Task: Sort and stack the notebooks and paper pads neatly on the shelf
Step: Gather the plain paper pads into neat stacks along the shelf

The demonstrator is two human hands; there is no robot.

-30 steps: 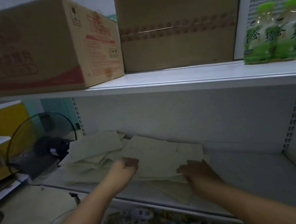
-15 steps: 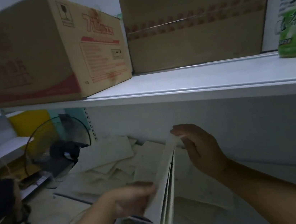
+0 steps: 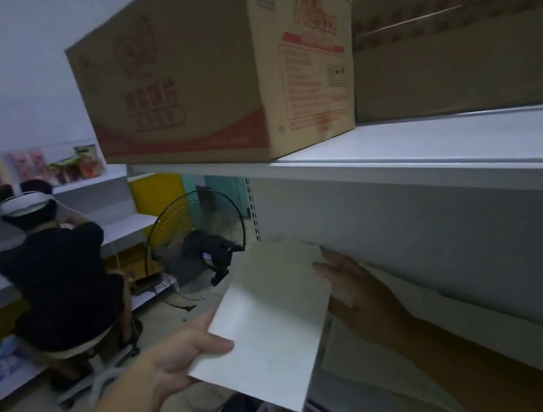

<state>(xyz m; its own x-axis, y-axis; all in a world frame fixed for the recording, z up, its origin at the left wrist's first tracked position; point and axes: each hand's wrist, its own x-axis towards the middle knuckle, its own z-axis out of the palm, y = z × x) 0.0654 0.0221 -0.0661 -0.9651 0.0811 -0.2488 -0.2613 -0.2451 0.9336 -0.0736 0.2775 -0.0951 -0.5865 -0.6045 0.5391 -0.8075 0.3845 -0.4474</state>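
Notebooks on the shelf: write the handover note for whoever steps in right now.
Left hand: grips the lower left corner of a pale notebook, thumb on top, and holds it in the air in front of the shelf.
Right hand: open, straight fingers against the notebook's right edge.
Done: cannot tell. The other notebooks and pads are hidden behind this one, and no finished stack shows.
Left: set this notebook squarely on the shelf, then sort and stack the rest.
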